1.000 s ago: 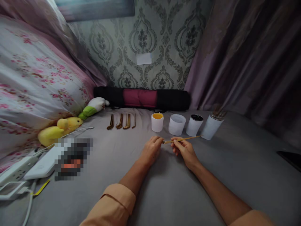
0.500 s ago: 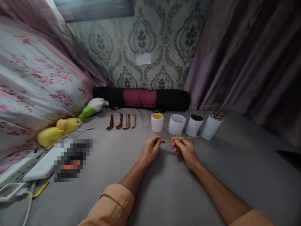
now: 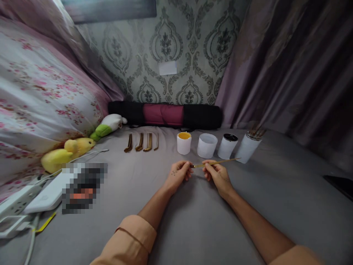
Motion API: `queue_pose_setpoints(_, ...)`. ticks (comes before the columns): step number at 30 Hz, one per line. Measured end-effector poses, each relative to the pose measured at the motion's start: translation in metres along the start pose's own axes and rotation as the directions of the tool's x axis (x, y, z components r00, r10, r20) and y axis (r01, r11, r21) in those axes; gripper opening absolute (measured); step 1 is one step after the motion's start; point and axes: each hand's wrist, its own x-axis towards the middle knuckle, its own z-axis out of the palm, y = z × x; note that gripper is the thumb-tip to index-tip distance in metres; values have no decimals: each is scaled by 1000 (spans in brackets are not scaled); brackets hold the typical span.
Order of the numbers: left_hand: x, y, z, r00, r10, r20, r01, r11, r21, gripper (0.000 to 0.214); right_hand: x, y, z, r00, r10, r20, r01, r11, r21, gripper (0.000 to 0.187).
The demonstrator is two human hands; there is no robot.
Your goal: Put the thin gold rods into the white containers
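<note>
A thin paintbrush (image 3: 224,161) with a golden handle lies level between my two hands, its handle tip pointing right. My right hand (image 3: 219,176) is closed round the handle in a pinch of thumb and fingers. At the brush's head, the thumb and fingers of my left hand (image 3: 178,173) are pinched together, hiding most of the bristles. Just beyond the hands stand a white pot with yellow inside (image 3: 184,145), a plain white tub (image 3: 206,148), a white pot with a black top (image 3: 227,148) and a tilted-looking jar (image 3: 248,149) holding several brushes.
Golden brushes (image 3: 140,142) lie in small groups on the grey sheet (image 3: 132,195). A long black and maroon bag (image 3: 164,115) rests along the wall. To the left are plush toys (image 3: 57,160), a power strip (image 3: 18,200) and cables. A dark flat object (image 3: 338,186) is at right.
My left hand's fingers have shifted slightly right and closed further over the brush head. The brush has moved a little to the right. The pots stay put.
</note>
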Motion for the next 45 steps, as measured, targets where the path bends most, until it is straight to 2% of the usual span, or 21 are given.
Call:
queue_pose_setpoints(10, 0, -3, 1, 986, -131, 107, 146, 977, -156, 35, 0, 1, -1, 1000, -5, 12, 5, 1000, -19, 31)
queue_pose_setpoints(21, 0, -7, -1, 961, -180, 209, 233, 936, -265, 29, -2, 0, -1, 999, 32, 22, -32, 999, -29, 32)
queue_pose_setpoints(32, -1, -7, -1, 952, -219, 214, 274, 921, -276, 21, -4, -4, 0, 999, 52, 2, -52, 999, -14, 29)
queue_pose_setpoints(45, -1, -2, 1, 948, -295, 121, 318, 903, -288, 15, 0, -1, -6, 996, 40, -76, -37, 999, 32, 28)
